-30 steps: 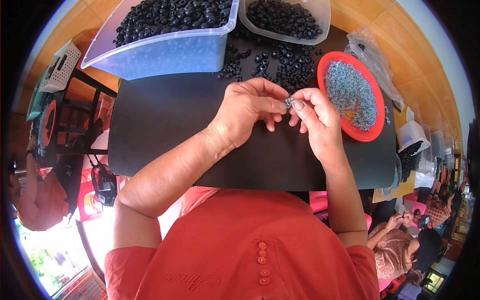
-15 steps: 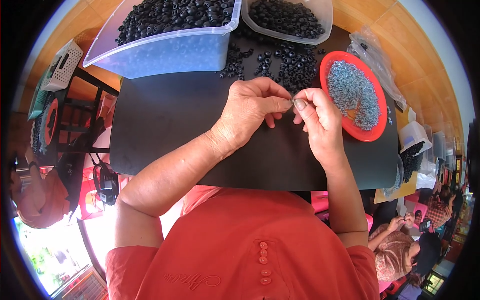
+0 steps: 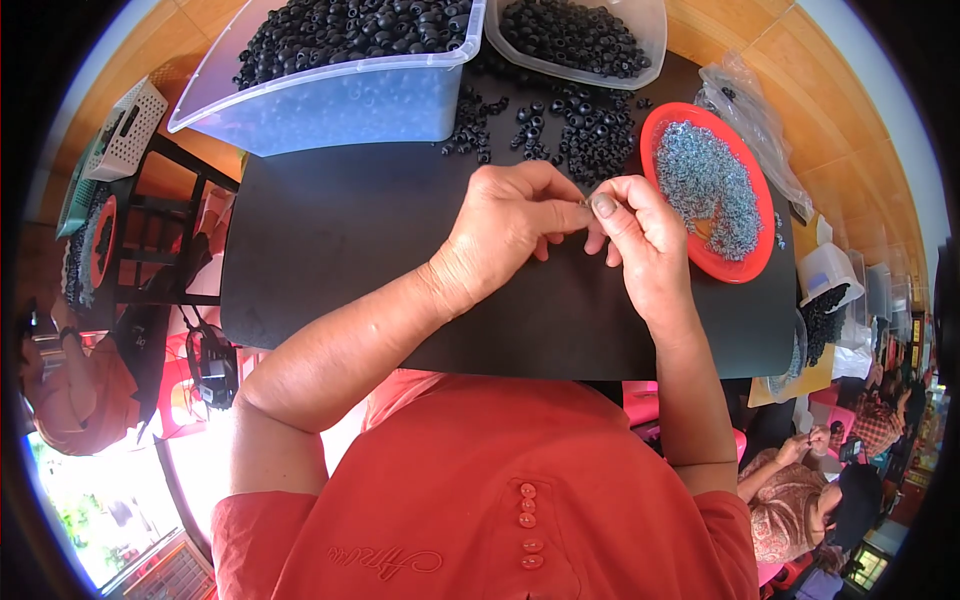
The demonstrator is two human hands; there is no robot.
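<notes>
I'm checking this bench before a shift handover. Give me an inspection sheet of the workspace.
Surface: black mat on a wooden table.
Job's things: small part pinched between both hands; loose black pieces; red dish of grey metal bits.
Clutter: two clear tubs of black pieces, plastic bag.
Grips: left hand and right hand meet fingertip to fingertip.
Cables: nothing seen.
Surroundings: white basket; other people seated nearby.

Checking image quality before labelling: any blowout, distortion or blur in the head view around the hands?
Head view: fisheye bends the black mat edges, dark vignette at the rim; daylight blows out the lower left; left hand and right hand sharp, evenly lit; the tiny part pinched between them too small to resolve.
</notes>
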